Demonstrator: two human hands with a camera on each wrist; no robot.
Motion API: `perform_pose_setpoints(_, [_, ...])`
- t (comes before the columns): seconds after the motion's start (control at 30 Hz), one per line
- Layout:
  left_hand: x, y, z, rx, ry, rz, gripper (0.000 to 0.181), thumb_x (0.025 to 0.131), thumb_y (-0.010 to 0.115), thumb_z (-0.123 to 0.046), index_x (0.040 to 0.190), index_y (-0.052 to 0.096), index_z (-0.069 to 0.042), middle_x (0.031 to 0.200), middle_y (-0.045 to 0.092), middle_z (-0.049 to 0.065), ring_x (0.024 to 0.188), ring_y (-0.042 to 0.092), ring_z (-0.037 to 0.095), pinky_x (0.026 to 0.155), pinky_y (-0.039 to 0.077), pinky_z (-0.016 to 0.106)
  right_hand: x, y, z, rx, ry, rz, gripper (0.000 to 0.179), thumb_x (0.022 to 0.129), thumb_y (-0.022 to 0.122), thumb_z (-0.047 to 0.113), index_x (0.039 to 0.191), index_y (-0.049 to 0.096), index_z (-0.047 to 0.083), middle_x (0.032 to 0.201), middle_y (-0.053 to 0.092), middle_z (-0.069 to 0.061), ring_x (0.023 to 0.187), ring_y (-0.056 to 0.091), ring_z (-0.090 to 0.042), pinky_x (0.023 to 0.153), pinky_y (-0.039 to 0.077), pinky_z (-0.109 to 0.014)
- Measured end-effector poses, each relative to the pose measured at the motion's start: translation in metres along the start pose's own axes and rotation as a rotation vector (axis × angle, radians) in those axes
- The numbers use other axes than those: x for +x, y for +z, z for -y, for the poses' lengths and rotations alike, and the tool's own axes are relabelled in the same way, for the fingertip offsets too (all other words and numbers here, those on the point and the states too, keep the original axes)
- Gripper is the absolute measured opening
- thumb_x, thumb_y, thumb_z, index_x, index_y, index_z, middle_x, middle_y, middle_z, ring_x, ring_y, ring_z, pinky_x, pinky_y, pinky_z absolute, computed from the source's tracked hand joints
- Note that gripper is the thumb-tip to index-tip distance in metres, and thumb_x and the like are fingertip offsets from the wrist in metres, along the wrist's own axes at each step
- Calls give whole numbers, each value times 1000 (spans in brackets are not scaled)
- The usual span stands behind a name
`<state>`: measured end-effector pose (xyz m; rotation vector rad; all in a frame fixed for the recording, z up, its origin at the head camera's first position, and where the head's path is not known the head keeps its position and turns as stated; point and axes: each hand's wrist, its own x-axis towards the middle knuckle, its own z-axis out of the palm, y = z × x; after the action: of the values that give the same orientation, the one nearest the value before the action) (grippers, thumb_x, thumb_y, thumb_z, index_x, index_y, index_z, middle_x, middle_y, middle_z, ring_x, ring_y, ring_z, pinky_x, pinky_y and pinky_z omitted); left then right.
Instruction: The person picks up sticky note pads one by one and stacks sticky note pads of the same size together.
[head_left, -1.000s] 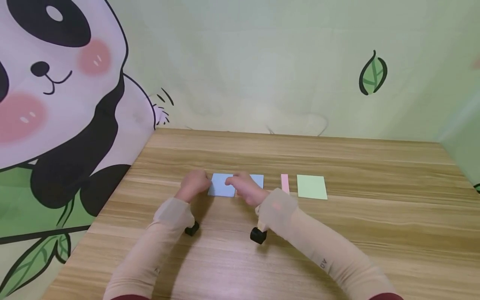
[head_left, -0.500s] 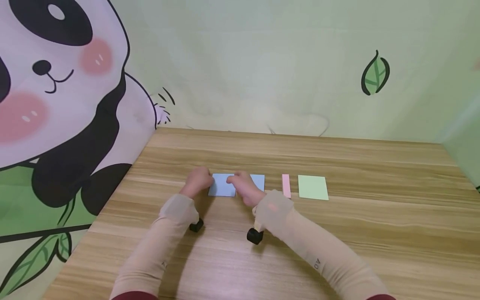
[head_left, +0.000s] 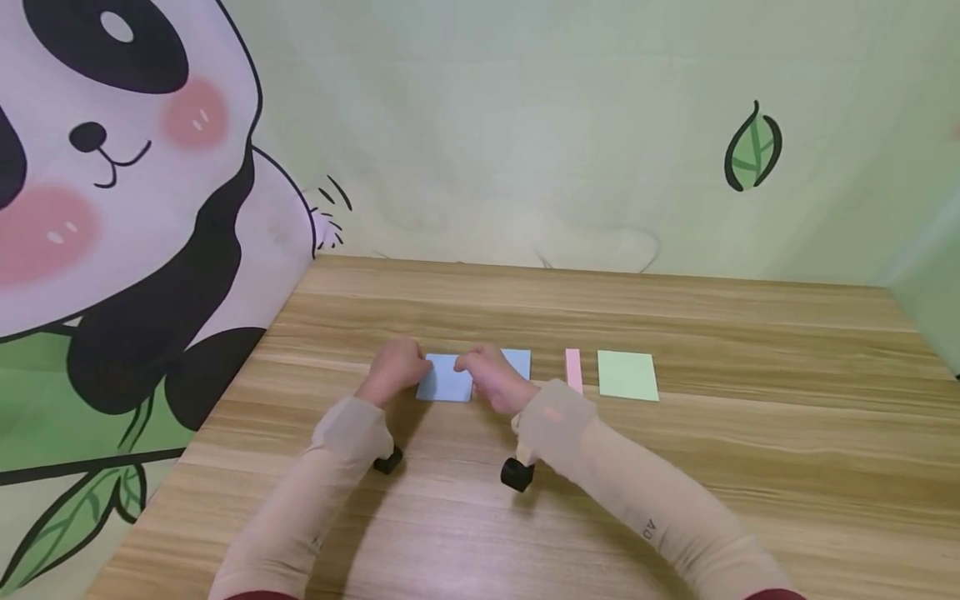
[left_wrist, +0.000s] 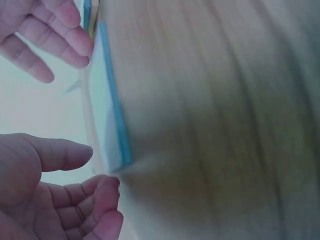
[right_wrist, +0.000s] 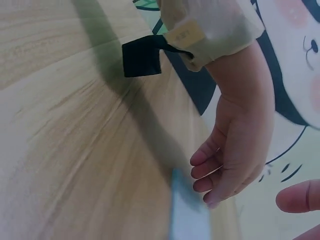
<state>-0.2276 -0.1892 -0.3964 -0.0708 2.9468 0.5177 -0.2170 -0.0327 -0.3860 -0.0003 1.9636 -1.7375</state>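
Note:
A blue sticky-note pad lies on the wooden table between both hands. At its left end is my left hand, fingers loosely bent. The left wrist view shows that thumb and fingertips right at a corner of the blue pad, spread apart. My right hand reaches over the pad's right end, with relaxed, extended fingers. Only its thumb and a bit of finger show in the right wrist view. Partly hidden behind the right hand is a second blue pad.
To the right are a narrow pink pad and a square pale green pad. Black wrist-camera blocks hang under both sleeves. A wall covering with a printed panda borders the table behind and on the left.
The blue pad between the hands has shifted slightly toward me, out of line with the other blue pad. Both hands stay at its ends, moving only a little.

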Motion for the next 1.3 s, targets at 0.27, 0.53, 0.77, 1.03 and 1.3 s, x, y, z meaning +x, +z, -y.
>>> perform_pose_setpoints(0.27, [-7,-5,-13,59,1,-15,34,82,49,-22,52,37,-12,53,36,0,50,37,15,44,30,26,-26,-30,18,-201,-54,78,53,86,46,17,132,31,-3,135,36,-17,122,38,-31,100,32,-44])
perform_pose_setpoints(0.53, [-7,1,-19,125,-63,68,45,82,52,-45,54,37,-13,61,40,2,53,40,15,44,33,26,-46,-63,7,-476,-142,82,43,85,47,16,123,44,-4,123,49,-18,108,50,-31,91,40,-42])
perform_pose_setpoints(0.77, [-8,9,-27,106,-98,81,53,79,54,-53,51,31,-15,51,27,-3,46,29,10,40,26,22,-55,-79,-10,-609,-189,77,39,85,48,15,118,50,-6,121,52,-20,113,47,-31,92,40,-42])
perform_pose_setpoints(1.03, [-9,13,-35,169,-97,88,56,77,52,-58,75,54,-2,78,50,9,63,45,16,45,36,24,-65,-88,-19,-653,-196,84,41,86,48,17,120,48,-6,120,52,-20,112,47,-32,91,41,-42])
perform_pose_setpoints(1.3, [-13,14,-41,203,-86,99,71,78,51,-58,107,52,7,109,52,20,93,50,27,71,47,37,-70,-93,-28,-672,-190,80,42,85,49,17,120,47,-6,116,54,-20,108,49,-30,91,40,-42])
